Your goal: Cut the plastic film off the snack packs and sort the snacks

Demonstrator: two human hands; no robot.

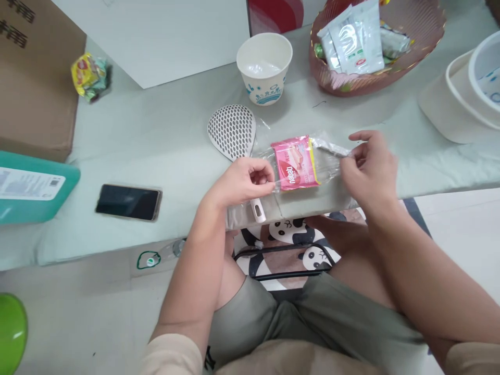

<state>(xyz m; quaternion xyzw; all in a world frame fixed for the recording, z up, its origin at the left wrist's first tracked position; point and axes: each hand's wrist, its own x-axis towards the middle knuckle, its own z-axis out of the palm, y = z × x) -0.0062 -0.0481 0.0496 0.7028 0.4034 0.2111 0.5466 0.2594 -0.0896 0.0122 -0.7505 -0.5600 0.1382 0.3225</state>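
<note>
On feed I've L hand (245,179) & R hand (371,169) pinching clear plastic bag (328,164), resp. left/right of pink Nabati pkt (296,162).

Fingers (267,188) pinching clear plastic (327,162), pink packet (296,163) between

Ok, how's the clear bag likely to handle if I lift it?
The bag is probably floppy: its film wrinkles between the left hand and the right hand. It may be slippery, as the surface looks glossy. The film looks thin and see-through, so it likely adds little weight to the pink packet.
</note>
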